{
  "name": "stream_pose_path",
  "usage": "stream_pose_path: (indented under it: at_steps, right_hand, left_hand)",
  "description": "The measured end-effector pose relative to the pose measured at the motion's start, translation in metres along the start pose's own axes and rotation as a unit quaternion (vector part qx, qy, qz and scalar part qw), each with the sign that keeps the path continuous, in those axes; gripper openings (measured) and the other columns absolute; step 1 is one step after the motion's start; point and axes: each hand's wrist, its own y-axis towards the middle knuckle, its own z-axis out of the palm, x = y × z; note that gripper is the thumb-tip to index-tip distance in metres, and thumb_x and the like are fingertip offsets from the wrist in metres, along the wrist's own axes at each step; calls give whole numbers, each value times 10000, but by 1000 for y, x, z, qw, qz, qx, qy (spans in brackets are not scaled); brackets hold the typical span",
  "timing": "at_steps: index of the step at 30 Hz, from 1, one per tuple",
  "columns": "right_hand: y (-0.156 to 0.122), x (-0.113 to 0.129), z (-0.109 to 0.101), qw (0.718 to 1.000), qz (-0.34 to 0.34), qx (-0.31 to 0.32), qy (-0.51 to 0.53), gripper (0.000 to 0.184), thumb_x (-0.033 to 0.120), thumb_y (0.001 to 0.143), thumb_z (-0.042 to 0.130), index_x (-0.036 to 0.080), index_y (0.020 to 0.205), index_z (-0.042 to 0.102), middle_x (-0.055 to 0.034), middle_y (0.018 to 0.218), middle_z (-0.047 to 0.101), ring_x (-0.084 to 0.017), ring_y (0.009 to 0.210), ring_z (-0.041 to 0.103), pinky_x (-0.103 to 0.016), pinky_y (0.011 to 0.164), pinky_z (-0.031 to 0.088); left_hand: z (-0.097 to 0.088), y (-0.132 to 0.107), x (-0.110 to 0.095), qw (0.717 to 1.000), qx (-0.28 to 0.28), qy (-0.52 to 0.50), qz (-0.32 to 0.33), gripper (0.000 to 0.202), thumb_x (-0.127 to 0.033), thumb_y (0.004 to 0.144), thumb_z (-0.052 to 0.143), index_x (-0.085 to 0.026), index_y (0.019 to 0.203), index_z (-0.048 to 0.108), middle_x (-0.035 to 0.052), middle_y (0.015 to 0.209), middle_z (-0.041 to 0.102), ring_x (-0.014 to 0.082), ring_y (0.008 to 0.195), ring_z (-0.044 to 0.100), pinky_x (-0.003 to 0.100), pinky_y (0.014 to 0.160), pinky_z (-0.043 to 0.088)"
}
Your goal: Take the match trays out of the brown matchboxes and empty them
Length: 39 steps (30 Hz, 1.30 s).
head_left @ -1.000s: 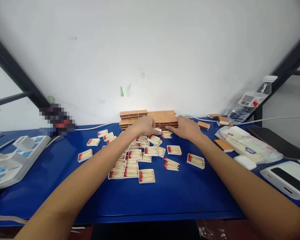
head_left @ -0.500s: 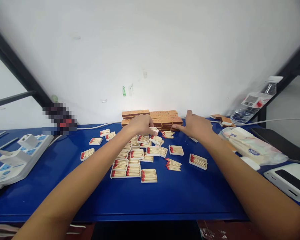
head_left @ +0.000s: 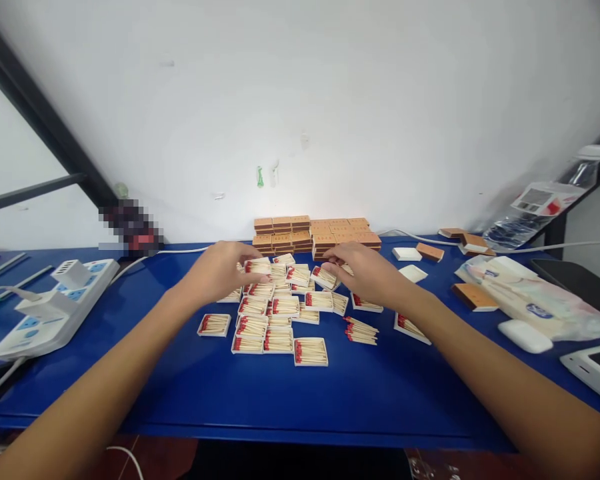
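Note:
My left hand (head_left: 226, 270) pinches a white matchbox tray full of red-tipped matches (head_left: 257, 266) at the back left of a cluster of filled trays (head_left: 285, 306). Its thumb is in front of the tray, its fingers behind. My right hand (head_left: 363, 270) is bent over a small heap of loose matches (head_left: 348, 269), thumb and forefinger a little apart; the other fingers are partly hidden. Just left of that thumb lies a tilted filled tray (head_left: 325, 277). Nearer to me is another loose heap of matches (head_left: 361, 331).
Brown matchboxes (head_left: 340, 231) stand stacked against the wall. On the right lie an empty tray (head_left: 413, 273), a tissue pack (head_left: 545, 300), a white case (head_left: 525, 336) and a plastic bottle (head_left: 540, 203). A power strip (head_left: 55, 307) is on the left.
My left hand has moved left and down with the tray, from in front of the stack to the cluster. My right hand has come in left from beside the stack to the loose matches. The view has shifted.

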Motion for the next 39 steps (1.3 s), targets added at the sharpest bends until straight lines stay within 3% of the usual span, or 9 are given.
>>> stream_pose_path:
  at_steps: [4,7,19,26,31,39]
  right_hand:
    - [-1,3,17,1000,9,27,8,481,509,1075,467,185,1330,716,-178,1346,735,-352,1286,647,-507,1088,510]
    - [0,4,25,998,15,43,31,526,538,1076,457,183,1399,672,-184,1428,699,-350,1331,629,-517,1117,503]
    - [3,20,27,996,-24,49,65,538,541,1091,405,172,1377,673,-198,1353,711,-363,1283,641,-536,1076,523]
    - [43,35,36,991,-103,80,42,558,541,1110,406,192,1508,584,-196,1453,653,-357,1354,596,-525,1108,507]
    - [66,46,46,988,-125,91,8,578,553,1117,362,157,1450,620,-220,1399,661,-371,1335,573,-545,1114,486]
    - [58,45,57,989,-137,60,-6,640,582,1106,372,95,1416,648,-231,1294,635,-376,1257,552,-559,1087,483]
  left_hand:
    - [-5,-10,40,998,-7,-55,-14,388,-561,856,801,-272,1114,821,59,1173,821,273,1041,739,353,883,531]
    - [3,-11,53,997,-25,-77,-14,411,-557,866,807,-255,1145,809,59,1207,813,266,1058,738,355,913,548]
    - [29,-15,58,994,-74,-50,58,425,-552,934,779,-197,1167,771,85,1148,799,267,989,725,378,851,527]
    - [33,-16,60,992,-94,-34,72,363,-473,950,789,-173,1151,749,89,1104,789,268,955,725,383,839,523]
    - [35,-18,60,995,-76,-2,63,317,-438,966,781,-180,1144,735,93,1126,782,271,981,722,376,807,518]
    - [34,-18,58,994,-90,-12,64,319,-426,956,793,-188,1157,726,89,1159,785,288,1058,726,396,869,535]
